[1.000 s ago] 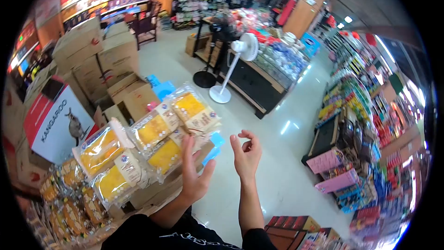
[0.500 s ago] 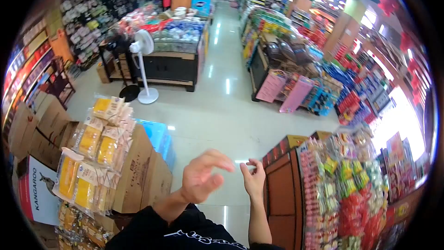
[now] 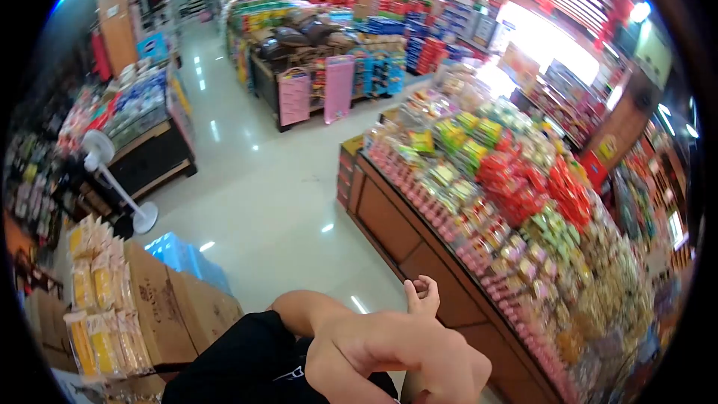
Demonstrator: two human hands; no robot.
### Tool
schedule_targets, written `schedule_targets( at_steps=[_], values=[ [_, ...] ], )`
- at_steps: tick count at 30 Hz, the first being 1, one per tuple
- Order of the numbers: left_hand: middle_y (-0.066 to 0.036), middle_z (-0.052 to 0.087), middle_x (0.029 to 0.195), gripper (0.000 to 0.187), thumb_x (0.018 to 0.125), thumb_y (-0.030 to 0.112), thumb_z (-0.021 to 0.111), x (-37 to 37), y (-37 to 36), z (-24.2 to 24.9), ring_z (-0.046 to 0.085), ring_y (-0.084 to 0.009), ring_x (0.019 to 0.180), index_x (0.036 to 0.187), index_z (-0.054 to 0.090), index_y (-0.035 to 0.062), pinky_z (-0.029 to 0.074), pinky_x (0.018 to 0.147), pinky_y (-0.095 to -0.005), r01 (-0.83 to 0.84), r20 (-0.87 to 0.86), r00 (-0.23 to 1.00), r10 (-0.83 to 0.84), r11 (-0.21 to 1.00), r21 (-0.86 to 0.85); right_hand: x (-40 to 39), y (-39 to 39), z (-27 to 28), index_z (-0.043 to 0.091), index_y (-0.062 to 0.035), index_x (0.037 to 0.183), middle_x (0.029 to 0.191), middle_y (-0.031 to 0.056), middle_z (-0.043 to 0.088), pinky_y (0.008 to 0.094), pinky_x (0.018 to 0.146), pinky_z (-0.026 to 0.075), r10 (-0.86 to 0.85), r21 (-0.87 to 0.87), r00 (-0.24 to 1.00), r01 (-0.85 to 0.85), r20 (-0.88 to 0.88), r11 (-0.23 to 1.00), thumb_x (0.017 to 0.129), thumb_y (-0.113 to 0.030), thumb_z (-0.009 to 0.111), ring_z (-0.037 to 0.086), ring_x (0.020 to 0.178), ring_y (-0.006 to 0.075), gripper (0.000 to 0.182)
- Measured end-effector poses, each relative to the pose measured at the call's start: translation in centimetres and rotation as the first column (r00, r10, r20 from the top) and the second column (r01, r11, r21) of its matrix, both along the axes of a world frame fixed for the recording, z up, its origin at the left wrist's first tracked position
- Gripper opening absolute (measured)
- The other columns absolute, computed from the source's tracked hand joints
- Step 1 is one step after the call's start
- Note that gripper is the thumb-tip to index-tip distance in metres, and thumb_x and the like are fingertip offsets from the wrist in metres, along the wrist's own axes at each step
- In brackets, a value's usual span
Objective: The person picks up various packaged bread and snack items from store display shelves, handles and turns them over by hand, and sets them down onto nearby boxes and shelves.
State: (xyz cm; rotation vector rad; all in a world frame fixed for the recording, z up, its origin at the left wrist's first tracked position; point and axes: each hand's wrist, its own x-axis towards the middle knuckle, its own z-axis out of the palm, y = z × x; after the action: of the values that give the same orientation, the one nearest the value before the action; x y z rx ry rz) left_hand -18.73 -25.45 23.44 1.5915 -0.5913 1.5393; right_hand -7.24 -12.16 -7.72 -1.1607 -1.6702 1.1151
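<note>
My left hand [image 3: 396, 340] is large and close to the camera, its back toward me. Its wrist is bent, with the thumb side and the curled fingers spread apart and the fingertips hidden. It holds nothing that shows, and it overlaps my right forearm in this view. Just beyond it, my right hand [image 3: 423, 295] is raised with loosely bent fingers and a gap at the thumb, with nothing in it. Behind my right hand is the brown wooden side of a display counter [image 3: 404, 236], piled with packaged snacks [image 3: 456, 179] and red bags [image 3: 512, 179].
At left, packs of yellow food [image 3: 105, 277] lie by cardboard boxes [image 3: 161, 303], with a blue plastic bin [image 3: 187, 258] beside them. A white standing fan [image 3: 120, 179] is farther back. Shiny floor [image 3: 277, 202] leads between merchandise stands [image 3: 299, 67] to an aisle.
My view has swung right, bringing much more of the snack counter in. My left hand has come across to the right and nearer the camera, in front of my right forearm.
</note>
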Motion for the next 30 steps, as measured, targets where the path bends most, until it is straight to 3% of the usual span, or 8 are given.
schedule_targets(
  at_steps=[5,11,18,20,22,25,28,30],
  values=[
    [-0.016,0.064,0.082,0.029,0.088,0.029,0.067,5.6,3.5,-0.8,0.061,-0.0319,0.071,0.087,0.062,0.0005,0.046,0.063,-0.0413,0.109,-0.013,0.994,-0.108,0.99,0.092,7.6,-1.1,-0.8,0.06,-0.002,0.111,0.097,0.0052,0.062,0.0221,0.056,0.041,-0.205,-0.101,0.978,0.201,-0.026,0.974,0.078,-0.021,0.077,0.048,0.062,0.0065,0.042],
    [-0.016,0.065,0.087,0.039,0.088,0.039,0.064,11.1,5.4,-2.8,0.061,-0.0321,0.075,0.094,0.064,0.0006,0.048,0.066,-0.0414,0.417,-0.022,0.905,-0.425,0.896,-0.152,14.6,-2.3,-1.0,0.057,-0.0021,0.113,0.097,0.005,0.061,0.0227,0.056,0.042,-0.419,-0.105,0.908,0.416,-0.007,0.903,0.077,-0.022,0.078,0.049,0.064,0.0074,0.046],
    [-0.014,0.056,0.095,0.04,0.096,0.041,0.053,15.9,11.0,-3.9,0.054,-0.0234,0.079,0.109,0.056,0.0029,0.044,0.07,-0.0342,0.649,-0.094,0.721,-0.686,0.717,-0.255,23.9,-1.6,-0.3,0.057,-0.002,0.115,0.1,0.0055,0.061,0.024,0.056,0.043,-0.673,-0.114,0.739,0.671,0.023,0.733,0.077,-0.023,0.078,0.049,0.061,0.0085,0.048],
    [-0.011,0.052,0.101,0.044,0.099,0.043,0.046,18.5,13.6,-7.1,0.051,-0.0175,0.081,0.12,0.046,0.0041,0.042,0.072,-0.0313,0.594,-0.059,0.767,-0.639,0.741,-0.312,27.5,-0.2,-2.5,0.056,-0.0017,0.116,0.101,0.0059,0.061,0.0246,0.056,0.044,-0.695,-0.11,0.719,0.689,-0.022,0.717,0.078,-0.024,0.078,0.049,0.061,0.0087,0.049],
    [-0.012,0.054,0.107,0.048,0.1,0.044,0.042,20.3,16.6,-10.0,0.054,-0.0187,0.089,0.128,0.039,0.0049,0.044,0.078,-0.0329,0.526,-0.08,0.724,-0.686,0.623,-0.579,30.7,0.7,-4.4,0.056,-0.0016,0.117,0.103,0.0064,0.061,0.0251,0.057,0.045,-0.686,-0.088,0.717,0.681,-0.123,0.727,0.078,-0.024,0.077,0.051,0.063,0.009,0.05],
    [-0.014,0.054,0.119,0.058,0.097,0.054,0.044,22.3,21.2,-17.4,0.056,-0.0243,0.106,0.131,0.043,0.0066,0.047,0.084,-0.0368,0.113,-0.302,0.77,-0.562,0.586,-0.802,32.3,1.8,-0.8,0.055,-0.0015,0.118,0.104,0.0067,0.061,0.0259,0.06,0.047,-0.749,-0.116,0.662,0.745,0.008,0.657,0.078,-0.024,0.077,0.054,0.067,0.0097,0.051],
    [-0.013,0.053,0.127,0.063,0.097,0.056,0.04,21.6,25.1,-28.1,0.055,-0.024,0.112,0.136,0.04,0.0065,0.045,0.091,-0.0393,-0.402,-0.604,0.676,-0.421,0.476,-0.782,34.4,4.0,1.4,0.055,-0.001,0.119,0.103,0.0058,0.061,0.025,0.062,0.046,-0.752,-0.142,0.651,0.758,0.104,0.637,0.081,-0.023,0.075,0.053,0.07,0.0096,0.048],
    [-0.014,0.052,0.131,0.069,0.096,0.059,0.04,19.2,26.3,-35.5,0.051,-0.0257,0.118,0.138,0.039,0.0047,0.042,0.096,-0.0421,-0.593,-0.61,0.655,-0.445,0.198,-0.781,36.2,5.8,2.0,0.054,-0.0017,0.12,0.107,0.007,0.061,0.0279,0.065,0.048,-0.753,-0.188,0.653,0.752,0.079,0.632,0.079,-0.024,0.077,0.055,0.071,0.0113,0.052]
  ],
)
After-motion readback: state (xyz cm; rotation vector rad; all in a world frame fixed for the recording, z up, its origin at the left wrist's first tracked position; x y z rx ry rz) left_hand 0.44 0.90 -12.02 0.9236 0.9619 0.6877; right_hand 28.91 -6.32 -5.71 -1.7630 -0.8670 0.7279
